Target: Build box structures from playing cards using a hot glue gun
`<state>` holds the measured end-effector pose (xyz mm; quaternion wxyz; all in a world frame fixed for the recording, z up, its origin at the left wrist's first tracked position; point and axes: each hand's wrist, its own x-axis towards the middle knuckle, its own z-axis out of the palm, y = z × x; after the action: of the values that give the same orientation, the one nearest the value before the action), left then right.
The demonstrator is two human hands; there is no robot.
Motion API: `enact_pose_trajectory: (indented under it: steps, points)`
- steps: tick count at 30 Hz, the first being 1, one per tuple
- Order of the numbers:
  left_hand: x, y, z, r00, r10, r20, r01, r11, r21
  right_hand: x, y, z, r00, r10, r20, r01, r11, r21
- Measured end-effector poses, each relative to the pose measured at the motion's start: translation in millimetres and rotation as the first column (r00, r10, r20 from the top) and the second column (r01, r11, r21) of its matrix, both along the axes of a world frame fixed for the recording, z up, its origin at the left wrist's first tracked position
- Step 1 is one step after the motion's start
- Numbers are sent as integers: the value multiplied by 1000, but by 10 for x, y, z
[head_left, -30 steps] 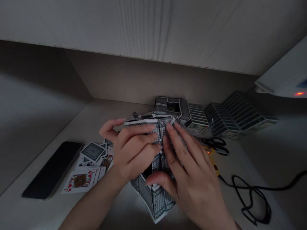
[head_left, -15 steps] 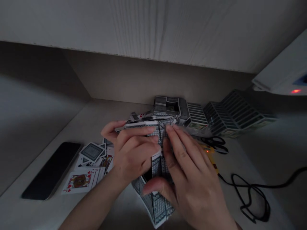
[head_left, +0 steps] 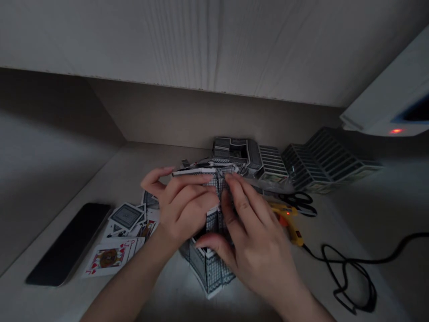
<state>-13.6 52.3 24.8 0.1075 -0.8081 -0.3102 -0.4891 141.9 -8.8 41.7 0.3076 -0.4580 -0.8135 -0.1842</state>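
A boxy model built from playing cards (head_left: 216, 270), with grey-blue patterned backs outward and white edges, sits between my two hands. My left hand (head_left: 186, 208) grips its left side, the fingers bent over the upper face and the index fingertip near a seam. My right hand (head_left: 256, 239) is curled round the right side. Its fingertips press beside the same seam, while its thumb reaches across toward the lower front. A dark opening shows in the model under my left hand. My fingers hide much of the middle.
To the left lie a black phone (head_left: 69, 243) and loose playing cards (head_left: 109, 257). Behind stand another card-built block (head_left: 221, 150) and stepped folded-card pieces (head_left: 331, 156). Scissors (head_left: 303, 197) and a yellow glue gun (head_left: 295, 230) with a black cord (head_left: 346, 261) lie right. A shelf (head_left: 201, 44) hangs overhead.
The view has shifted slightly. The model's lower end has moved up and a little left, together with my right hand. More of the glue gun shows. Both hands keep their hold.
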Motion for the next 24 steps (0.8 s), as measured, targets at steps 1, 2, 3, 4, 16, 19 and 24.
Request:
enact_pose_trajectory:
  steps: [1, 2, 3, 4, 16, 19, 24]
  points:
    - [-1, 17, 7, 1000, 19, 9, -19, 999, 47, 8, 15, -3, 1000, 12, -7, -12, 1000, -8]
    - [0, 31, 14, 999, 40, 13, -41, 996, 75, 19, 26, -4, 1000, 21, -13, -21, 1000, -21]
    - [1, 43, 22, 998, 59, 10, -59, 994, 91, 31, 33, -3, 999, 27, -21, -28, 999, -37]
    - [5, 51, 29, 997, 74, 5, -74, 993, 88, 42, 36, -2, 999, 30, -27, -32, 998, -55]
    - [134, 99, 55, 984, 98, 152, -115, 987, 110, 150, 53, 11, 980, 81, -181, -128, 955, -268]
    - [131, 115, 62, 989, 73, 132, -95, 981, 167, 187, 77, 8, 959, 90, -270, -160, 954, -253]
    - [126, 116, 76, 991, 71, 111, -89, 982, 164, 221, 101, 18, 909, 78, -410, -177, 962, -208]
